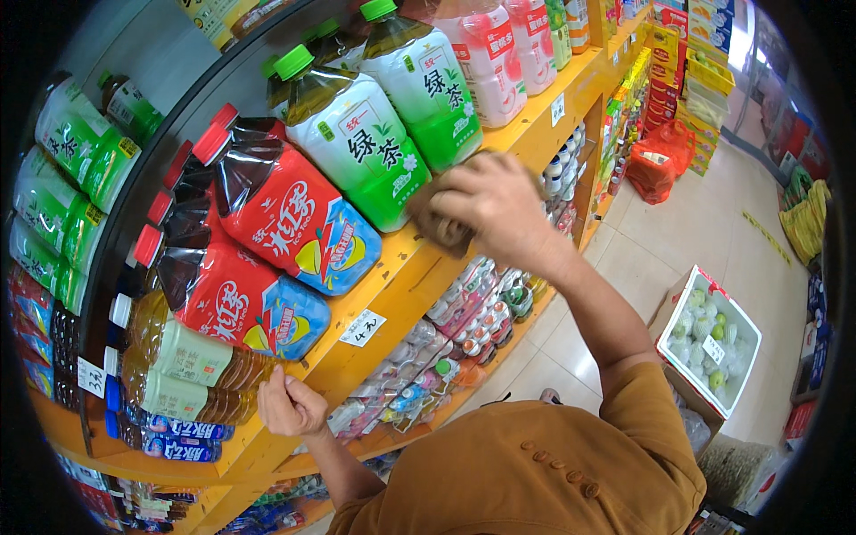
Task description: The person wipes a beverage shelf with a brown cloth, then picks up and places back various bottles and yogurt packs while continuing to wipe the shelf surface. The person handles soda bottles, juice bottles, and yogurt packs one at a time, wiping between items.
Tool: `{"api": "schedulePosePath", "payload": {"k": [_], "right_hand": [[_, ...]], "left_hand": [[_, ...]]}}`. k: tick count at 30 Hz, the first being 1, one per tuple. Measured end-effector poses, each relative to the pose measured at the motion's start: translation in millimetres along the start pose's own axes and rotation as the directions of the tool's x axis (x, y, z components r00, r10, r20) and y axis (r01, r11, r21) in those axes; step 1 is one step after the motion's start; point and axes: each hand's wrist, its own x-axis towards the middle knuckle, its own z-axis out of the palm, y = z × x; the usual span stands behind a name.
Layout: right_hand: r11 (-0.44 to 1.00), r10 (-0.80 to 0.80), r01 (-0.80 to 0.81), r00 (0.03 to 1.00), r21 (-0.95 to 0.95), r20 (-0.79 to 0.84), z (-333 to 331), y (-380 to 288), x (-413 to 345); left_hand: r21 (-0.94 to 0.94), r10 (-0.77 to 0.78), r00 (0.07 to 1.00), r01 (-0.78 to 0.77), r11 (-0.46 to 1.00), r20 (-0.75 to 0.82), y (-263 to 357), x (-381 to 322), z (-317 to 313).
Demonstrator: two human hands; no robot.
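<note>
My right hand (491,200) is shut on a brown cloth (443,224), pressed to the front edge of a yellow shelf (394,267). The hand is slightly blurred. Just behind the cloth stand large green tea bottles (364,147) with green caps. To their left are red-labelled iced tea bottles (287,207) with red caps. My left hand (294,404), fingers curled, is at the shelf edge beside amber tea bottles (194,361) with pale green labels; whether it touches them or holds anything small I cannot tell.
Pink-labelled bottles (491,60) stand farther along the shelf. Wrapped packs of small bottles (461,314) fill the shelf below. On the tiled floor are a white foam box of wrapped green fruit (710,341) and a red plastic bag (659,160). Price tags (363,328) line the shelf edge.
</note>
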Motion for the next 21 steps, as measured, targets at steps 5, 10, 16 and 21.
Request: {"api": "schedulePosePath", "payload": {"k": [5, 10, 16, 21], "right_hand": [[0.918, -0.289, 0.271, 0.957, 0.29, 0.019, 2, -38, 1], [0.984, -0.138, 0.14, 0.99, 0.113, -0.03, 6, 0, -1], [0.976, 0.205, -0.206, 0.979, -0.071, -0.014, -8, 87, -6], [0.933, 0.34, -0.358, 0.91, -0.038, -0.236, 3, 92, -14]], "left_hand": [[0.016, 0.034, 0.999, -0.034, 0.999, 0.003, -3, 0, 1], [0.02, 0.047, 0.999, -0.047, 0.999, -0.007, -1, 1, 2], [0.017, 0.075, 0.997, -0.075, 0.997, -0.02, 1, 3, 5], [-0.003, -0.001, 1.0, 0.001, 1.0, -0.01, 1, -1, 3]]}}
